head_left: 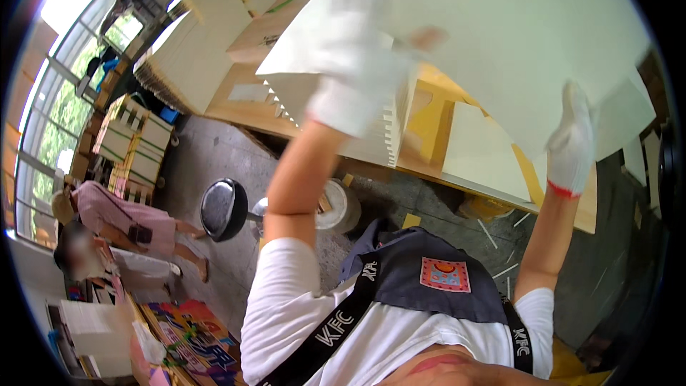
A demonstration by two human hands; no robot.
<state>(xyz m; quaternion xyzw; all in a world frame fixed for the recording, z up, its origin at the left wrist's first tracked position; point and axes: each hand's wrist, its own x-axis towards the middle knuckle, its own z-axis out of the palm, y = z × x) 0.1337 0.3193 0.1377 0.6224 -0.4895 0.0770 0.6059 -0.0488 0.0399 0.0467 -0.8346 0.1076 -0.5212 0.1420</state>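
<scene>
1. Overhead, a big pale cardboard sheet (522, 50) fills the view from twelve to three o'clock, lifted up close to the camera and tilted, its lower edge running down toward three o'clock.
2. Under it, from nine to four o'clock, runs a long wooden worktable (246, 104) loaded with stacks of white boards (193, 50); one stack of slotted white pieces (389, 136) sits just beyond the left forearm.
3. At eight o'clock another person in a pink top (118, 218) bends over printed cartons (193, 343) on the floor, well apart from the raised sheet.
4. At the centre-left a round black stool (223, 209) stands on the grey floor, with a white bucket (339, 207) beside it, partly hidden by the left arm.
5. Left hand (357, 50), in a white glove, is raised high at twelve o'clock on a nearly straight bare arm, fingers closed over the sheet's left edge, grasping it.
6. Right hand (572, 143), also in a white glove with a red cuff, is raised at three o'clock, arm straight up, fingers pointing upward and pressed flat against the sheet's lower right edge; whether the thumb clamps behind it cannot be told.
</scene>
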